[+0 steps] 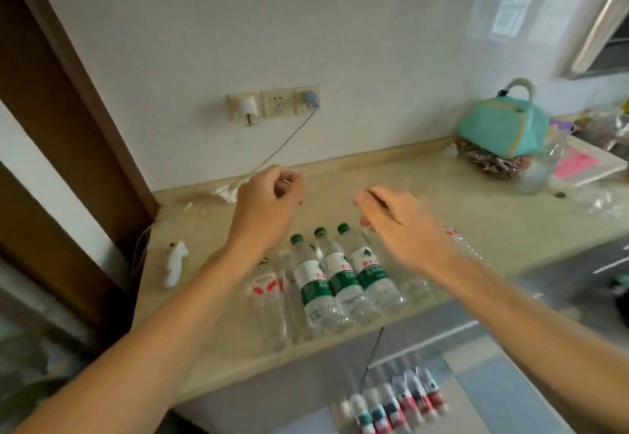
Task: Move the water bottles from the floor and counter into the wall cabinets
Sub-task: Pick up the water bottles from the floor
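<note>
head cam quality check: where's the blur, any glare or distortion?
Head view: motion blur smears the right hand and the bottles on the floor; green-capped bottles on the counter stay fairly sharp; window reflection glares on the wall upper right; wide-angle lens bends the door frame.

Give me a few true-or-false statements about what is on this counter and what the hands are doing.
1. Three green-capped bottles lie side by side on the counter. True.
2. The left hand grips one of those bottles. False: it hovers above them with loosely curled fingers and holds nothing.
3. A teal bag sits at the far right of the counter. True.
4. More bottles stand on the floor below the counter's edge. True.
5. The right hand rests flat on the teal bag. False: it hovers over the bottles, well apart from the bag.
6. The wall sockets have nothing plugged in. False: plugs sit in them.
</note>
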`<act>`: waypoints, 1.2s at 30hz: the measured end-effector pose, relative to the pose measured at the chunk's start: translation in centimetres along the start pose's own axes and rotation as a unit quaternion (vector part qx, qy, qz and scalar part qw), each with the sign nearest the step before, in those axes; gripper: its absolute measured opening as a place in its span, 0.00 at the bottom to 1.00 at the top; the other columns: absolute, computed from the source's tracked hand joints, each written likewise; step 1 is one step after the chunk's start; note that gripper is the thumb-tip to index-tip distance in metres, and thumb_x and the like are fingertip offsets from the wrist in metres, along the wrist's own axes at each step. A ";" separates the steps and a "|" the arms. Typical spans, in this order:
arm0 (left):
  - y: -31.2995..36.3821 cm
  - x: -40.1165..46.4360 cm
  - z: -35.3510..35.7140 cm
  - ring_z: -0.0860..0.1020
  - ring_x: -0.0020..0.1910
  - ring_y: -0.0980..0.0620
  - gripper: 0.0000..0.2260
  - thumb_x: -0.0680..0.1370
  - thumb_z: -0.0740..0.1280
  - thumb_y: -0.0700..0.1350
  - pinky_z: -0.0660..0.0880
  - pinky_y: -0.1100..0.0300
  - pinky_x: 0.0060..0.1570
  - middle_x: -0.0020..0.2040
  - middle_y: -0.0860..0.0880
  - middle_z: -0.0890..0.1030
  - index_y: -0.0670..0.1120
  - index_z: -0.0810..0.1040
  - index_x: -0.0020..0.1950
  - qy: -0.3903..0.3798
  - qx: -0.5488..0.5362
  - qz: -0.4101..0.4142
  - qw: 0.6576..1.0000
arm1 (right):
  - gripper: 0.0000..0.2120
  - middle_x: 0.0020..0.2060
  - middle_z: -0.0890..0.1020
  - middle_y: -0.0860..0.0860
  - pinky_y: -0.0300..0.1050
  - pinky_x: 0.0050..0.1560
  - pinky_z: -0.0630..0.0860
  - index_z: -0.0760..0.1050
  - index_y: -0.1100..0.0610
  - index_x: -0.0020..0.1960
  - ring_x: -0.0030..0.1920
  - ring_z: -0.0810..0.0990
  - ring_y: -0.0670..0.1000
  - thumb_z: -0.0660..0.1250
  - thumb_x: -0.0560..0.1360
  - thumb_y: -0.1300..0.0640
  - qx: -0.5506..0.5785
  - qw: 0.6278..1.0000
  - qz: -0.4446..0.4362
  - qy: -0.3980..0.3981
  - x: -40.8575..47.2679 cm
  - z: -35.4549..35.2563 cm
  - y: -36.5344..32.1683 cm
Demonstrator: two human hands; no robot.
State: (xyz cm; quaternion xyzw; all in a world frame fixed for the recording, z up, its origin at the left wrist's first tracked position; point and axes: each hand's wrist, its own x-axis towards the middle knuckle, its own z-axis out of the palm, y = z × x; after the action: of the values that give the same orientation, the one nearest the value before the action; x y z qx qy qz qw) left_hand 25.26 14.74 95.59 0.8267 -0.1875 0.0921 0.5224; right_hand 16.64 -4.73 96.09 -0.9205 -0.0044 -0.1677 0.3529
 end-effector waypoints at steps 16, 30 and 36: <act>-16.4 -21.4 25.0 0.81 0.39 0.49 0.08 0.80 0.68 0.51 0.80 0.45 0.44 0.36 0.53 0.82 0.51 0.80 0.42 -0.185 0.010 -0.291 0.939 | 0.20 0.37 0.81 0.55 0.46 0.34 0.71 0.75 0.59 0.41 0.33 0.74 0.45 0.56 0.82 0.46 0.054 0.919 0.315 -0.230 -20.1 10.4 30.4; -32.4 -31.3 43.7 0.80 0.42 0.53 0.08 0.81 0.68 0.51 0.79 0.58 0.40 0.43 0.51 0.82 0.47 0.79 0.48 -0.218 0.123 -0.426 0.870 | 0.14 0.49 0.83 0.56 0.58 0.56 0.79 0.78 0.58 0.52 0.49 0.81 0.59 0.56 0.83 0.52 0.071 0.827 0.478 -0.286 -31.8 22.3 55.0; -43.5 -36.5 49.7 0.77 0.40 0.57 0.08 0.79 0.70 0.51 0.70 0.65 0.36 0.46 0.51 0.80 0.47 0.77 0.51 -0.219 0.150 -0.424 0.866 | 0.14 0.57 0.82 0.54 0.39 0.40 0.70 0.78 0.57 0.61 0.46 0.77 0.51 0.59 0.82 0.53 0.043 0.813 0.495 -0.302 -39.5 31.7 61.3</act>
State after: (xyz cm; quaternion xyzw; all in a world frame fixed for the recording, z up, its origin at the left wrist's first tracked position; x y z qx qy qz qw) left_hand 7.44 -5.44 25.07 0.8938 0.0880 -0.2948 0.3264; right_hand -3.21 -25.77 22.00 -0.7864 0.3388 0.3164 0.4084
